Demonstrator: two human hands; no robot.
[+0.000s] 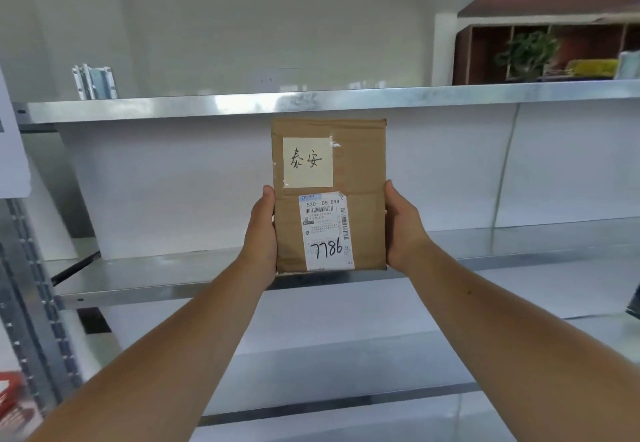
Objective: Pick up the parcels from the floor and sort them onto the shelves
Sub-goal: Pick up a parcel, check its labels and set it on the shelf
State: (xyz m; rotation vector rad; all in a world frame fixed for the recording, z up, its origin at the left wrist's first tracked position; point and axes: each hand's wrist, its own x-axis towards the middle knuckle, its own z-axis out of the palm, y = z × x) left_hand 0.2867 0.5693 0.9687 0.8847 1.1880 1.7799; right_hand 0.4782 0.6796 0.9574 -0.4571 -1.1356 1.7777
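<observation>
I hold one flat brown cardboard parcel upright before the grey metal shelves, left hand and right hand clamped on its two long edges. Three shelf boards show, open room around the parcel. It carries two labels: a handwritten yellow note and a white shipping label.

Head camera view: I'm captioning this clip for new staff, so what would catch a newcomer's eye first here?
First, the brown cardboard parcel held upright at the centre, gripped on its sides by the left hand and right hand. On its face sit a pale handwritten note above a shipping label marked 7786. Behind it run bare metal shelves, with a potted plant at upper right.
</observation>
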